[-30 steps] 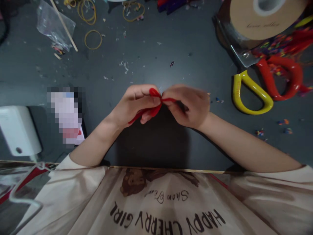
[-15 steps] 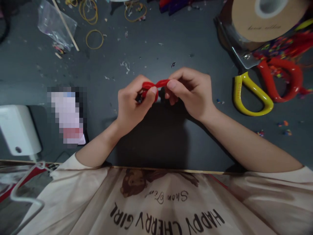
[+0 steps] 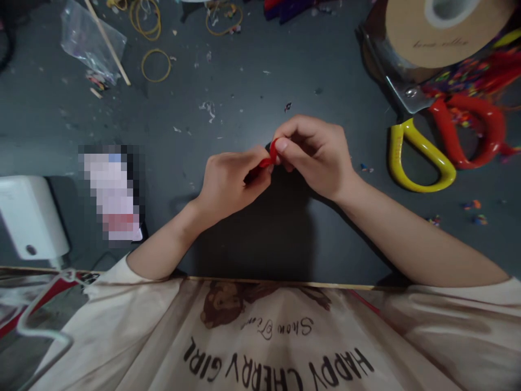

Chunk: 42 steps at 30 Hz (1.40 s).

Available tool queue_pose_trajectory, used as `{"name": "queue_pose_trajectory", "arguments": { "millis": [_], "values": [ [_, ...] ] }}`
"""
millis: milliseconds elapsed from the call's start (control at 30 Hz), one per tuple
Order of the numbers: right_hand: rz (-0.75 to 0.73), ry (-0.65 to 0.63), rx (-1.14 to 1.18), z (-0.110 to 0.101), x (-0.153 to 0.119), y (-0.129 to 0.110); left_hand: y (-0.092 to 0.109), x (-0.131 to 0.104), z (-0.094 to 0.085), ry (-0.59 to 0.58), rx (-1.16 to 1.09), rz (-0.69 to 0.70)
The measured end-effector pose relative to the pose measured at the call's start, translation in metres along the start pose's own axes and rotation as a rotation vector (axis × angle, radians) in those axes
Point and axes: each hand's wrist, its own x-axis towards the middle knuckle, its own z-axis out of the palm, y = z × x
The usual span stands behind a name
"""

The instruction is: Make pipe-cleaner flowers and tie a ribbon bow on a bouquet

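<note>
A soft, narrow red strip [image 3: 273, 150], perhaps ribbon or fabric, is bent between my hands above the dark table. My left hand [image 3: 234, 182] pinches one part of it between thumb and fingers, and more red shows inside the curl of that hand. The thumb and forefinger of my right hand [image 3: 319, 155] grip the upper end. My fingertips nearly meet, so most of the strip is hidden. A small dark piece peeks out behind the strip; what it is, I cannot tell.
Large scissors [image 3: 411, 98] with one yellow and one red handle lie at right, beside a ribbon spool [image 3: 423, 46]. Rubber bands [image 3: 156, 65], a thin stick [image 3: 108, 43] and a plastic bag [image 3: 87, 46] lie far left. Nearer are a blurred phone [image 3: 139, 233] and a white charger [image 3: 35, 217].
My left hand has moved right and turned, closing the gap to my right hand. The red strip, stretched sideways before, is now bent upward and more covered by fingers.
</note>
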Motion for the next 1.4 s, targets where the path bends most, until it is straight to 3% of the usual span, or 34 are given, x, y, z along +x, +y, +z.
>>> {"name": "queue_pose_trajectory", "arguments": {
  "millis": [167, 300, 533, 767, 1400],
  "values": [
    [-0.134, 0.045, -0.182, 0.000, -0.007, -0.003, 0.007, 0.013, -0.012, -0.191, -0.582, -0.360],
    [-0.155, 0.055, -0.198, 0.001, -0.008, -0.003, 0.005, 0.017, -0.017, -0.248, -0.730, -0.471],
    [-0.018, 0.078, 0.039, 0.001, 0.000, 0.001, 0.004, 0.015, -0.010, -0.159, -0.721, -0.438],
    [0.070, 0.068, 0.089, 0.000, 0.000, 0.002, 0.004, 0.015, -0.006, -0.113, -0.734, -0.427],
    [0.050, 0.039, 0.072, 0.000, 0.001, 0.003, 0.003, 0.013, -0.005, -0.111, -0.748, -0.432]
  ]
}}
